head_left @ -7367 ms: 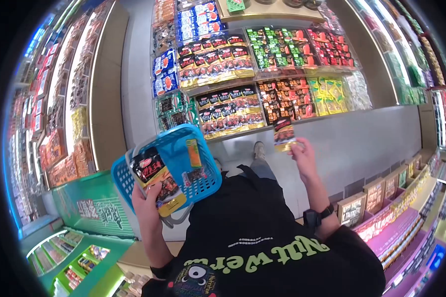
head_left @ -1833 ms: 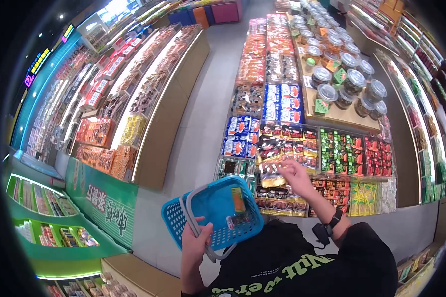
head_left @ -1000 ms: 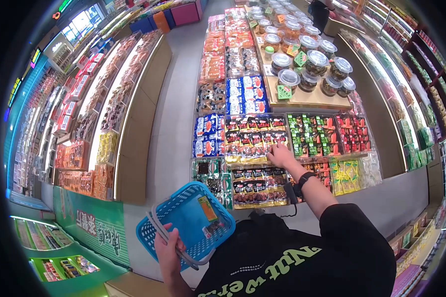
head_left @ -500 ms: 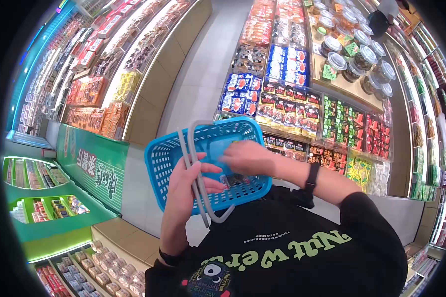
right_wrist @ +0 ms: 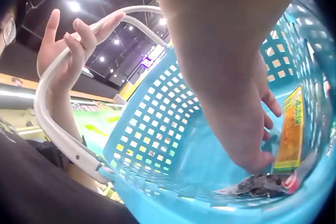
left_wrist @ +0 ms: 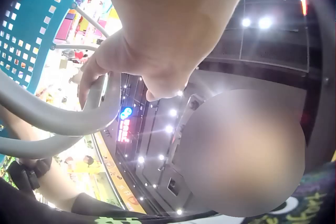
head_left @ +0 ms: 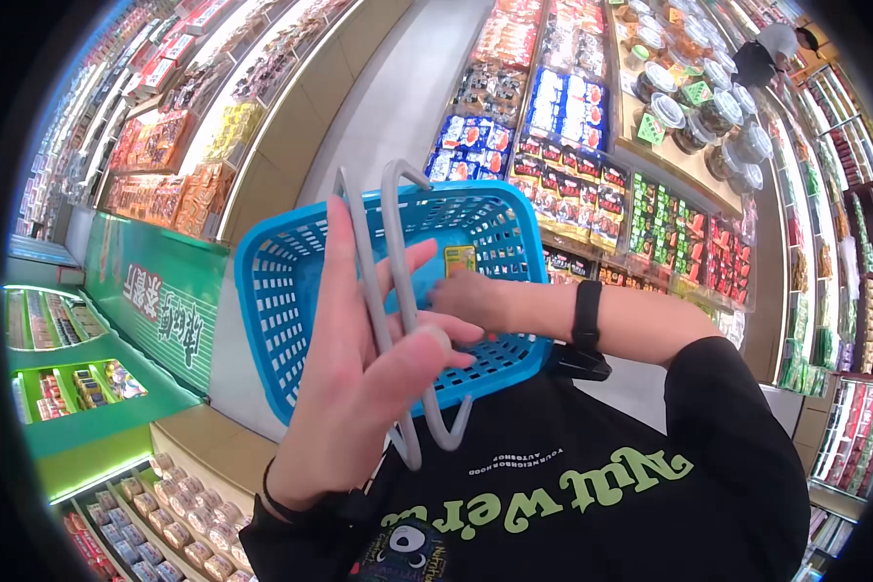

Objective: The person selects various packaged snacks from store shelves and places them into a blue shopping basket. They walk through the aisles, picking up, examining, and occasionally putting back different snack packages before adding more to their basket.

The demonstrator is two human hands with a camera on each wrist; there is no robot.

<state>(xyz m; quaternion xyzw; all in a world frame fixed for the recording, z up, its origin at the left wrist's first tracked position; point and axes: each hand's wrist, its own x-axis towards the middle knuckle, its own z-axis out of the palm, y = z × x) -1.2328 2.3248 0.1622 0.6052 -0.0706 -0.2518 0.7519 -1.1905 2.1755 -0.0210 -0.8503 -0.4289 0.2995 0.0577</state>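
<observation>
The blue plastic shopping basket [head_left: 267,339] is in front of the body, tilted, its two grey handles [head_left: 401,242] raised. My left hand [head_left: 359,359] supports these handles across the palm, with fingers extended. Down inside the basket is my right hand [head_left: 470,303], its fingers loosely bent and spread; the right wrist view shows nothing between thumb and fingers. Beside those fingers stands a yellow-orange snack packet [right_wrist: 292,132] against the basket wall. Just below the thumb, on the basket floor, lies a clear packet of dark pieces [right_wrist: 262,184] with a red end.
Beyond the basket is a low display with black-and-gold snack bags [head_left: 567,189], blue packets [head_left: 470,145] and green packets [head_left: 660,228]. Lidded jars [head_left: 718,112] stand at upper right. A lit shelf unit [head_left: 262,116] and a green counter [head_left: 145,301] are on the left. Another person [head_left: 771,53] stands far off.
Earlier each hand held a black-and-gold snack bag; then the right hand carried bags to the display and let go. It has since moved into the basket, and the left fingers have straightened.
</observation>
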